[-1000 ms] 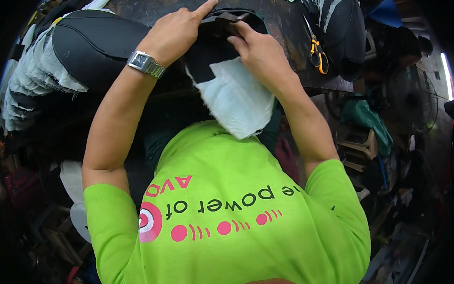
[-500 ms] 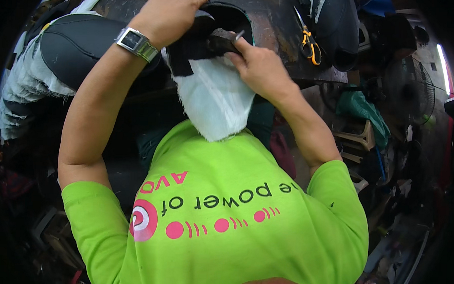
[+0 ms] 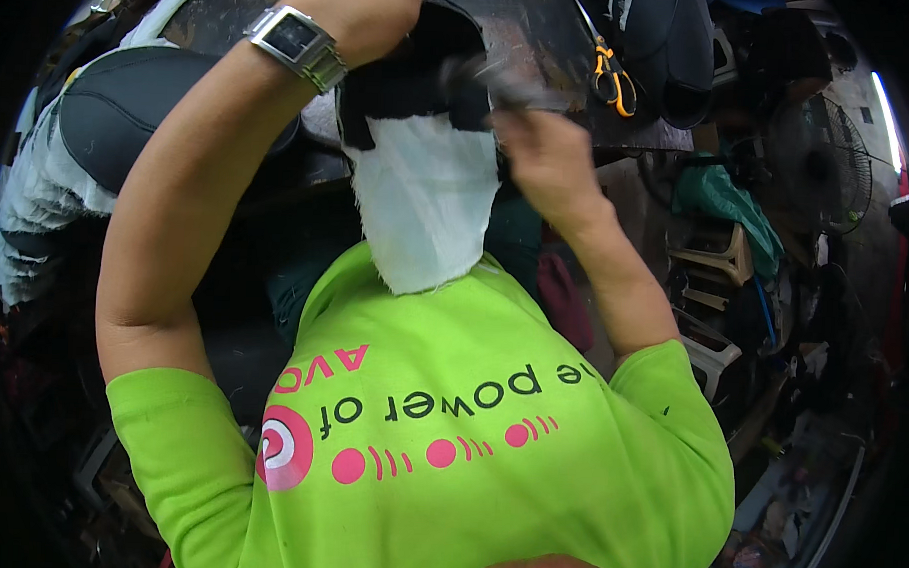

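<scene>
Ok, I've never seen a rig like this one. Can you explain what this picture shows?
There's no robot here: these are a person's own bare hands, seen from above by the left of two fisheye cameras worn on the head, so straight edges bend near the rim. The left hand, cut off by the upper edge, is beside a black piece; pale fabric reaches from that piece toward the person's green shirt. The right hand grips a dark object, too blurred to identify. On the table lie orange-handled scissors.
</scene>
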Demonstrator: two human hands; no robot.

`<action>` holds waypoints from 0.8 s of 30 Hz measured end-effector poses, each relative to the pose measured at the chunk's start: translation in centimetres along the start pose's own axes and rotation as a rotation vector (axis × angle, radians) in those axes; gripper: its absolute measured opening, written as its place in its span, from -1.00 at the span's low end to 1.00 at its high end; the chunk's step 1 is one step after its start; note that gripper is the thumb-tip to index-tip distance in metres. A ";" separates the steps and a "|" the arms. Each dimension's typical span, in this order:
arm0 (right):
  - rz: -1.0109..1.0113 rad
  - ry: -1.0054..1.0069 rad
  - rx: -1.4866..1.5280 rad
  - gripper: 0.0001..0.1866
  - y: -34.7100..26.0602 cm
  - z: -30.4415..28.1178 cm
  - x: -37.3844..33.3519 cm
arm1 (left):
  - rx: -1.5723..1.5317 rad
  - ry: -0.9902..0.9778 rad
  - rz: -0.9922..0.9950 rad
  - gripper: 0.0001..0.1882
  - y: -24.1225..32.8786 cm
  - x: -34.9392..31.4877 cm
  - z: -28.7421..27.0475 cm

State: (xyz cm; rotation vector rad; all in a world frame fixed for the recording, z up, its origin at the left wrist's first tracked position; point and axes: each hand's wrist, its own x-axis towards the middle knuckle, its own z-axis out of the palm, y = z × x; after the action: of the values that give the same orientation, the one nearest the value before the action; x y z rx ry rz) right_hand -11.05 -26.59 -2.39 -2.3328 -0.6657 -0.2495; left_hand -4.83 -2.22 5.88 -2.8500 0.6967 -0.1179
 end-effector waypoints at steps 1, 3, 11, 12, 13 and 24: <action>0.092 -0.095 -0.125 -0.50 0.5 0.8 0.3 | 0.024 -0.023 0.001 -0.72 -0.1 0.8 0.1; 0.020 -0.068 -0.240 -0.46 2.0 1.4 0.9 | 0.032 0.027 0.013 -0.72 -0.2 1.7 0.7; 0.036 0.023 -0.318 -0.50 3.2 2.8 3.9 | 0.060 -0.070 0.022 -0.72 0.6 3.4 2.6; 0.049 0.022 -0.294 -0.51 3.0 2.5 3.7 | 0.034 -0.025 0.026 -0.72 0.7 3.3 2.8; 0.076 0.016 -0.284 -0.52 2.9 2.2 3.4 | -0.012 -0.013 0.019 -0.73 0.8 3.4 2.9; 0.337 -0.038 0.057 -0.55 -0.1 -1.4 -5.0 | -0.216 0.097 -0.047 -0.42 0.4 0.6 3.3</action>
State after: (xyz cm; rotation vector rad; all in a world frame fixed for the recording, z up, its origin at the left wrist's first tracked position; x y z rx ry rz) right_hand -15.34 -29.36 -3.03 -2.3538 -0.2840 -0.0325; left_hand -4.05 -2.22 2.56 -3.0857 0.7008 -0.2003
